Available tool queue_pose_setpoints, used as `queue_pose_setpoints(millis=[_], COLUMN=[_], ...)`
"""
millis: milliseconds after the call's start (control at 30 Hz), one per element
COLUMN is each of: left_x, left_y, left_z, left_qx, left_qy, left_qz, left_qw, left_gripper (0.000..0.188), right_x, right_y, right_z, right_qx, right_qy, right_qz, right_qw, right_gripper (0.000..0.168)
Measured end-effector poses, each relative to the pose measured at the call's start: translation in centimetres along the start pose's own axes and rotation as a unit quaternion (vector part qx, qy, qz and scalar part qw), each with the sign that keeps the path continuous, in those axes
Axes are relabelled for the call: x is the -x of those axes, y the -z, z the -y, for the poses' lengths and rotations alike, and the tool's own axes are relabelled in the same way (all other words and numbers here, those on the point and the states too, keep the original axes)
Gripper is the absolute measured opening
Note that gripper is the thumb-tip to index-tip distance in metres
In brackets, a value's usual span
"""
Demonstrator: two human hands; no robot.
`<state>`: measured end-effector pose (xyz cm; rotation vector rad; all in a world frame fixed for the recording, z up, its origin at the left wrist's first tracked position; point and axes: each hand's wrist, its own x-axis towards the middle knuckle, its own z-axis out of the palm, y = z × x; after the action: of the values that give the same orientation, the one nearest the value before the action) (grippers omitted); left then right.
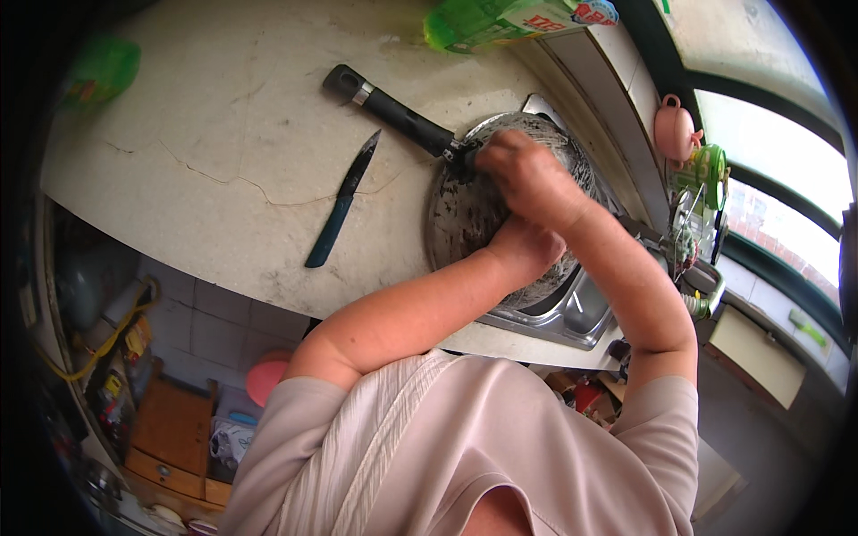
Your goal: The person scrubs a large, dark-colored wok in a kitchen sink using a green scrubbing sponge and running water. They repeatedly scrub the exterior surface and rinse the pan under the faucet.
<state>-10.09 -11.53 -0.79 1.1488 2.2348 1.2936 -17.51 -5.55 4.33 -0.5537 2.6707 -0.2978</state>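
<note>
A frying pan lies bottom up across a stainless steel sink. Its underside is streaked grey and blackened, and its black handle points to the upper left over the counter. My right hand is on the pan near the handle joint, fingers curled down; a small dark grey patch at the fingertips is too unclear to name. Below it my left hand rests against the pan, partly covered by my right wrist, its fingers bent. A knife with a dark, smudged blade and teal handle lies left of the pan.
The pale counter has a long crack. A green plastic bottle lies at the back; another green object sits far left. Along the window stand a pink pot and a green container. Below left is a wooden cabinet.
</note>
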Motion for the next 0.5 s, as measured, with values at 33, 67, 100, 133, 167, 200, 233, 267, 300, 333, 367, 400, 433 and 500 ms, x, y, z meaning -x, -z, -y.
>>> queue_pose_setpoints(millis=[33,67,100,133,167,200,233,267,300,333,367,400,433,500], left_x=[0.3,0.2,0.1,0.0,0.0,0.1,0.1,0.2,0.3,0.3,0.4,0.5,0.5,0.3], left_y=[-1.3,-2.6,-2.1,-0.7,-0.1,0.1,0.2,0.3,0.4,-0.1,-1.2,-1.5,-1.7,-1.2], left_z=[0.2,0.8,0.6,0.2,0.0,0.0,0.0,0.0,0.1,0.2,0.5,0.3,0.4,0.7], left_qx=[0.128,-0.007,0.009,0.023,0.038,-0.011,-0.059,-0.108,-0.158,-0.095,-0.031,0.036,0.046,0.062], left_qy=[0.034,-0.02,-0.018,-0.012,-0.006,-0.018,-0.03,-0.042,-0.052,-0.033,-0.014,0.004,-0.01,-0.037], left_qz=[-0.122,-0.076,-0.057,-0.041,-0.025,-0.023,-0.022,-0.02,-0.021,-0.069,-0.118,-0.163,-0.149,-0.121], left_qw=[0.984,0.997,0.998,0.999,0.999,1.0,0.998,0.993,0.986,0.993,0.992,0.986,0.988,0.99], left_gripper=[0.049,0.05,0.051,0.051,0.052,0.052,0.052,0.051,0.051,0.051,0.051,0.05,0.05,0.05], right_x=[0.3,-0.2,-0.2,-0.9,-1.7,-2.2,-2.2,-2.1,-2.2,-2.0,-1.6,-1.2,-1.6,-3.1], right_y=[-1.2,-1.4,-1.9,-1.8,-1.6,-1.1,-1.3,-1.8,-2.0,-2.0,-2.0,-2.0,-1.8,-1.4], right_z=[0.9,1.4,1.6,1.1,0.4,0.4,0.6,0.9,1.2,1.5,1.8,1.9,1.6,0.6], right_qx=[0.037,0.049,0.056,0.052,0.049,0.039,0.057,0.076,0.095,0.089,0.082,0.074,0.033,-0.052], right_qy=[0.055,0.046,0.034,0.026,0.019,0.011,-0.001,-0.013,-0.021,-0.004,0.012,0.025,0.016,-0.002], right_qz=[0.0,-0.007,-0.016,-0.01,-0.003,0.008,0.003,-0.002,-0.008,-0.014,-0.021,-0.026,0.001,0.051], right_qw=[0.998,0.998,0.998,0.998,0.999,0.999,0.998,0.997,0.995,0.996,0.996,0.997,0.999,0.997], right_gripper=[0.026,0.024,0.021,0.019,0.017,0.013,0.013,0.012,0.012,0.01,0.009,0.008,0.008,0.009])
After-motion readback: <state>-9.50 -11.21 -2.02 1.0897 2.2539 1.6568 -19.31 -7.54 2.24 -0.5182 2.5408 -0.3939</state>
